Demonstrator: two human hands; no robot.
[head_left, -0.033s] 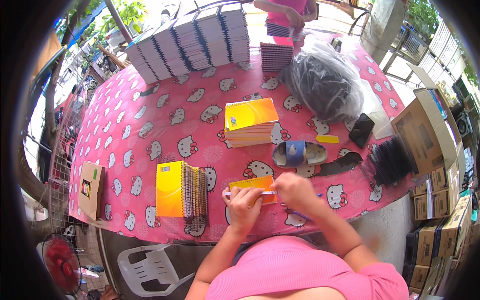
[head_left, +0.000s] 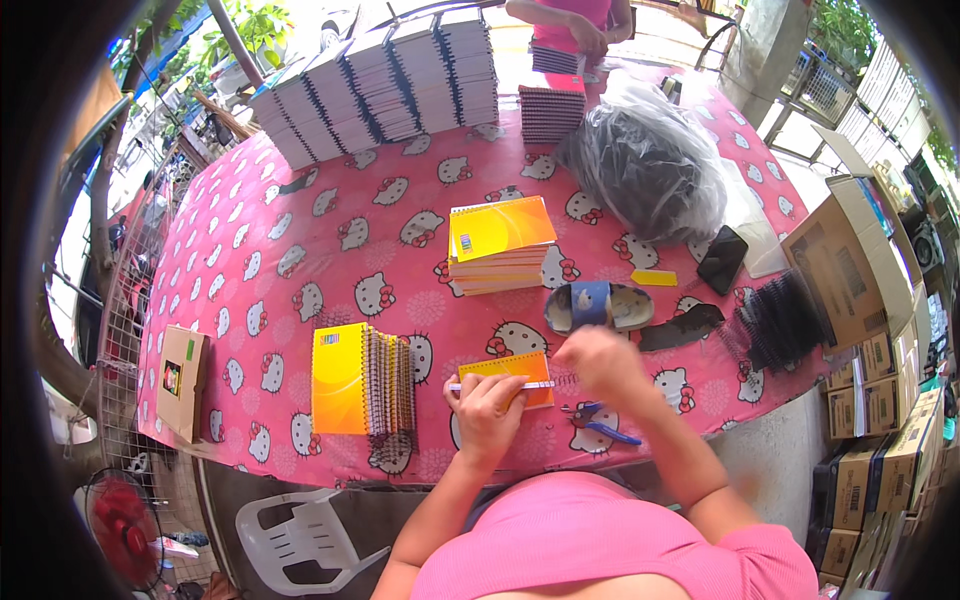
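My left hand (head_left: 485,408) is closed on a small orange-yellow notebook (head_left: 505,366) at the table's near edge, its fingers pressing along the edge nearest me. A thin wire coil (head_left: 567,380) sticks out past the notebook's right end. Just beyond the coil, my right hand (head_left: 602,368) is raised and smeared by motion. Its fingers look curled, but I cannot make out anything in them. Blue-handled pliers (head_left: 608,430) lie on the table below this hand. To the left stands a stack of yellow spiral notebooks (head_left: 340,380).
Farther in sit another orange notebook stack (head_left: 500,228), a blue slipper (head_left: 592,305), a phone (head_left: 723,260) and a plastic-wrapped black bundle (head_left: 650,165). Black coils (head_left: 785,320) lie by an open carton (head_left: 850,255) at right. Tall notebook stacks (head_left: 380,80) and another person (head_left: 575,25) are at the back.
My right hand has moved right and slightly up, away from the notebook's end. More of the coil and the pliers now shows. My left hand stays in place.
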